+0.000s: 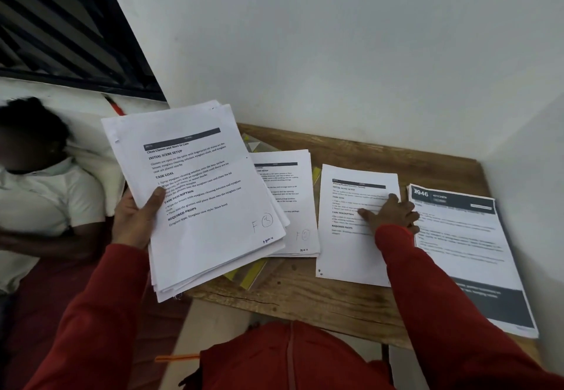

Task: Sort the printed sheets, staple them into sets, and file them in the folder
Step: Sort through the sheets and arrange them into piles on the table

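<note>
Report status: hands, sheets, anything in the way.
Left hand grips the held stack. Right hand presses flat on the middle sheet. Two other piles on the table. Nothing stapled. No obstruction.

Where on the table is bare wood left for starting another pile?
Free: the table front strip below the middle pile, and the back strip along the wall. Crowded: the row from the left pile to the right pile.

I count three paper piles (360, 246) by my right hand (393, 214), one stack (207, 206) in my left hand (134, 221).
</note>
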The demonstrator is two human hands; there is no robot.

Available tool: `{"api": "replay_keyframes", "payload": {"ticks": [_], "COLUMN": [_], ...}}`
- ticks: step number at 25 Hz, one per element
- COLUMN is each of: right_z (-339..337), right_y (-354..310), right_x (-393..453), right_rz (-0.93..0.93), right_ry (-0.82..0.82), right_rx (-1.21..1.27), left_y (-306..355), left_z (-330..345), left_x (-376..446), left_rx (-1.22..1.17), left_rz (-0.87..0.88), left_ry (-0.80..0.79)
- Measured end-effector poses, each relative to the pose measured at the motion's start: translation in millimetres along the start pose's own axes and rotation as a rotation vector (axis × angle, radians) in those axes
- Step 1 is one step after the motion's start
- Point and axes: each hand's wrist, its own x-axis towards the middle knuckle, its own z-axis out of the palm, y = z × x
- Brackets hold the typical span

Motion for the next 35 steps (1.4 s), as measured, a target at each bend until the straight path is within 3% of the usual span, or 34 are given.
{"api": "replay_keyframes", "payload": {"ticks": [5,12,15,20,22,26,32,35], "right_z": [0.6,-11.0,-34.7,-128.4,-150.3,-137.9,-35.3,-20.0], "right_y": [-7.7,-9.2,-3.1,-29.5,-40.5,-70.3,-87.9,-66.7], "right_x": [2.1,18.0,14.4,3.9,-2.8,-5.3,-3.7,19.3], "right_rz": [-0.053,-0.068,-0.095,-0.481,-0.514,-0.551,-0.417,-0.337], "right_ry": [-0.019,0.037,0.056,0.272,0.356,0.191,-0.2,-0.18], "right_rx": [-0.072,0.308,0.277,0.43,0.558,0.858,0.712,0.563], "left_y": [1.2,4.9,4.3,4.5,5.2,6.3,5.8,5.9], "left_z": [0.2,4.8,-3.6,-20.0,-21.8,-29.2,-40.6,-48.0], "left_x": [-3.5,-7.0,-3.9,-0.6,-2.2,-2.6,-11.6,-14.1], "left_rx": [-0.036,-0.06,-0.064,-0.031,-0.039,-0.067,-0.033,-0.044], "left_rz": [-0.018,-0.023,-0.033,-0.018,-0.013,-0.021,-0.023,-0.027], "left_ry": [-0.031,-0.024,-0.026,0.007,0.018,0.038,0.011,0.017]}}
